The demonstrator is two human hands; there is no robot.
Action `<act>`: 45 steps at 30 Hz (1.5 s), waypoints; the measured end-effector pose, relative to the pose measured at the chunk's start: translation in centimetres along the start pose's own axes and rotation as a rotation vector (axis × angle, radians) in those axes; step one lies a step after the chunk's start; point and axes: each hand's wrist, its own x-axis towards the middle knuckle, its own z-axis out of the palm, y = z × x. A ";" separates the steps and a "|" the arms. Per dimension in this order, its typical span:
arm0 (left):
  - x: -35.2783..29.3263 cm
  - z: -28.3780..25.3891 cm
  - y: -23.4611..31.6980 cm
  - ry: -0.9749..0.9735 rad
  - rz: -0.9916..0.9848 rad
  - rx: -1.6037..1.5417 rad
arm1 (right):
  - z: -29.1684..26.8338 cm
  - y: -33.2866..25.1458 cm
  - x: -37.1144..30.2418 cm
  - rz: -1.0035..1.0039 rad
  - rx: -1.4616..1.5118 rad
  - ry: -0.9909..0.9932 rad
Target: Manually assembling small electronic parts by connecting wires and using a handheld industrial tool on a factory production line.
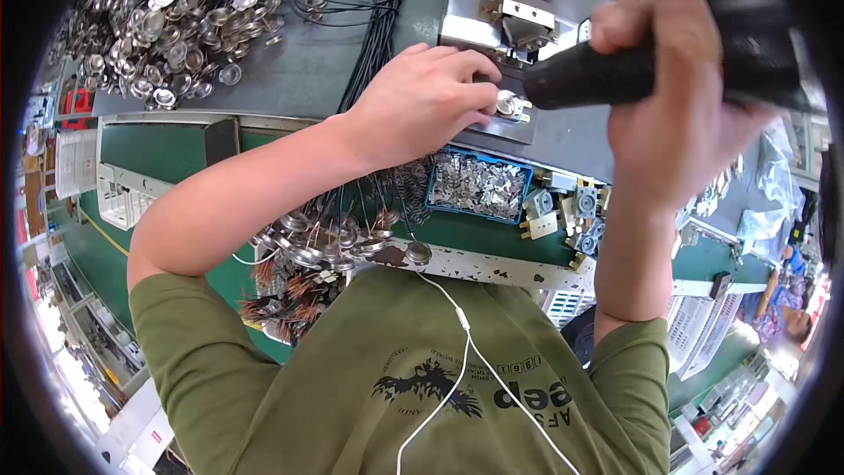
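Slippage likeliest at the silver disc fitting (507,105) with terminal tabs (525,109), seemingly resting on a metal plate (519,132) at the near side of the grey worktop (570,142), just this side of the metal fixture (527,22). Left grip (426,92) curled against the left side of that disc; cannot tell whether pinching firmly or merely steadying. Right grip (677,119) clasped around a black tapered hand tool (589,77), nose (540,85) just beside the tabs and near the left fingers (476,92). Likely cause of trouble: an off-line push from that nose, bending a tab or sending the disc askew on the plate. Possible knock to the left fingers too, because of working so close together. With a skid toward the near edge, possible drop into the blue tray (479,216) of small metal clips (479,183), hard to pick out again among so much shiny metal. Black cable bundle (378,35) just beside the left wrist (356,136): snagging possible from a careless sweep of the forearm (264,178). Heap of silver disc-ended leads (167,26) farther left, tangle-prone if tugged by a caught cable.
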 end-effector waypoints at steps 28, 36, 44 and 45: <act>1.1 -1.3 0.5 -0.256 -0.307 -0.103 | 0.2 4.8 1.2 0.038 0.031 -0.321; 1.3 -1.2 -0.5 -0.433 -0.306 -0.031 | 1.0 5.9 0.8 -0.149 -0.052 -0.284; 1.0 -1.0 -0.7 -0.379 -0.256 -0.029 | 1.6 5.2 0.1 -0.168 -0.021 -0.348; 0.8 -1.0 -0.7 -0.367 -0.259 -0.037 | 2.0 4.5 -0.2 -0.075 -0.033 -0.326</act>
